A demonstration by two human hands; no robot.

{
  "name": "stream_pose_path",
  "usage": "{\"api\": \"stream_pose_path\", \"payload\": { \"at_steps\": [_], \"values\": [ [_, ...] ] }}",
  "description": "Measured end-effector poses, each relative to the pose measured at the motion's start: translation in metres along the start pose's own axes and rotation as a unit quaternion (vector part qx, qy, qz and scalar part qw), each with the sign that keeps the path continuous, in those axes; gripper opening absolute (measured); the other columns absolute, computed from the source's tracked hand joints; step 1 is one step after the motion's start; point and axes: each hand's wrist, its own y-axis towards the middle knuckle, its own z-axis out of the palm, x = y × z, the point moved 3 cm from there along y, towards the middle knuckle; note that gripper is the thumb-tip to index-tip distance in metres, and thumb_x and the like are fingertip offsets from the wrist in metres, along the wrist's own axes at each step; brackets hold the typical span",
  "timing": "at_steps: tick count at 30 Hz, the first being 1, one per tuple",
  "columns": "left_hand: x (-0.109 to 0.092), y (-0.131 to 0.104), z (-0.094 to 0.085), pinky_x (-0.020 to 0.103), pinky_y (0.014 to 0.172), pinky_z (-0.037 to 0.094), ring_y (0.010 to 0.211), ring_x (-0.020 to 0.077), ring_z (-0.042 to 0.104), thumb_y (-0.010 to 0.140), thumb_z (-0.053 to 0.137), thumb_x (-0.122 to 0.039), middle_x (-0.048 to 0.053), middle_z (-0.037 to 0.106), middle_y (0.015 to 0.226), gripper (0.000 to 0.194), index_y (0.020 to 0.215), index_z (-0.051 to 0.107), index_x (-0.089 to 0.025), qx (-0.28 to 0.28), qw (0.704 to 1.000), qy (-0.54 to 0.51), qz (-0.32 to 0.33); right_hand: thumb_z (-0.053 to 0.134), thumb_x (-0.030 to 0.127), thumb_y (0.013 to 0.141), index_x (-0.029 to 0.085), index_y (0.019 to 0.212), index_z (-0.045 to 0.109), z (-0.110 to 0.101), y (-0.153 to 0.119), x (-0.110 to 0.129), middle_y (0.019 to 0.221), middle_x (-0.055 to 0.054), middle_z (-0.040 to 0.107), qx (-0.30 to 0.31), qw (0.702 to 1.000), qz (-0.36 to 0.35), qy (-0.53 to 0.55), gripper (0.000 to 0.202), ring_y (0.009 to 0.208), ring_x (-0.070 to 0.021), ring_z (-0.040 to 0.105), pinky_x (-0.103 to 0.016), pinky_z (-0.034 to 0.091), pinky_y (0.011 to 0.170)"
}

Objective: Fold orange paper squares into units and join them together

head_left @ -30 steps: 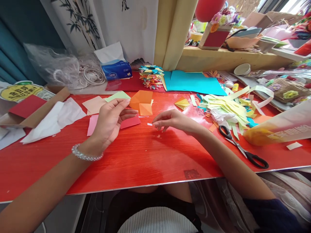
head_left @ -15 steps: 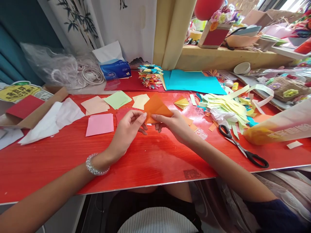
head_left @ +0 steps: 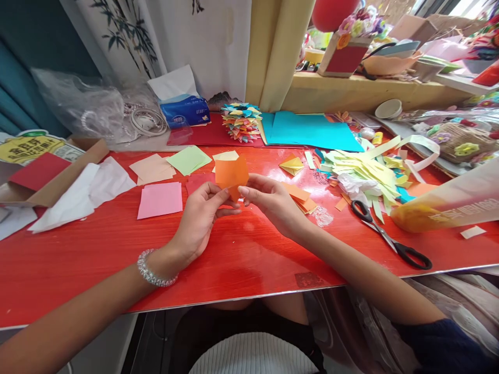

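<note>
The red counter [head_left: 234, 270] carries pink squares [head_left: 159, 201], green squares [head_left: 189, 160], orange sheets [head_left: 296, 192], a folded yellow piece [head_left: 291, 165], paper strips [head_left: 362, 176] and black-handled scissors [head_left: 384, 236].

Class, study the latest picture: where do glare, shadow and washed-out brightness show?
Head view: pale glare on the red table beside the yellow folded paper; same view, a soft shadow on the table below the right hand; head view, top right, the window looks washed out.

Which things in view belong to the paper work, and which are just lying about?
Likely the job: orange paper, between left hand and right hand; pink paper stack; green paper; folded yellow paper.
Apparently just lying about: tissue pack; plastic bag; flowers.
</note>
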Motion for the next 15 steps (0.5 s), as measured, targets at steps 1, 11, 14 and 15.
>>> {"api": "stream_pose_path", "payload": {
  "at_steps": [1, 11, 14, 15],
  "values": [
    [0.0, -0.001, 0.001, 0.022, 0.063, 0.054, 0.073, 0.0113, 0.062, 0.079, 0.065, -0.029, 0.0, 0.061, 0.077, 0.019, 0.074, 0.053, -0.015, 0.006, 1.0, 0.008, -0.004, 0.066, 0.033, 0.079, 0.018, 0.094, 0.066, 0.0, -0.001, 0.0, 0.091, -0.002, 0.065, -0.002, 1.0, -0.007, -0.021, 0.021, 0.074, -0.0099, 0.055, -0.023, 0.045, 0.067],
    [-0.006, 0.01, -0.009, 0.024, 0.058, 0.056, 0.059, 0.0099, 0.063, 0.078, 0.066, -0.028, -0.001, 0.062, 0.078, 0.019, 0.084, 0.054, -0.015, -0.031, 0.991, 0.092, 0.097, 0.065, 0.025, 0.078, 0.014, 0.074, 0.065, -0.005, 0.0, 0.0, 0.065, 0.0, 0.061, -0.025, 0.998, 0.044, -0.029, 0.012, 0.057, -0.0081, 0.055, -0.021, 0.045, 0.055],
    [-0.007, 0.01, -0.009, 0.024, 0.055, 0.055, 0.055, 0.0104, 0.063, 0.077, 0.066, -0.027, -0.002, 0.063, 0.074, 0.02, 0.087, 0.053, -0.016, -0.035, 0.984, 0.128, 0.122, 0.07, 0.029, 0.074, 0.013, 0.08, 0.067, -0.003, 0.0, -0.001, 0.072, -0.002, 0.065, -0.02, 0.997, 0.068, 0.003, 0.017, 0.059, -0.0089, 0.059, -0.021, 0.05, 0.057],
    [-0.008, 0.009, -0.009, 0.024, 0.055, 0.055, 0.054, 0.011, 0.063, 0.077, 0.066, -0.027, -0.002, 0.063, 0.071, 0.021, 0.089, 0.053, -0.017, -0.036, 0.981, 0.141, 0.128, 0.072, 0.031, 0.073, 0.013, 0.08, 0.067, -0.003, 0.0, -0.001, 0.074, -0.003, 0.066, -0.022, 0.997, 0.075, 0.014, 0.02, 0.058, -0.009, 0.06, -0.022, 0.051, 0.058]
  ]
}}
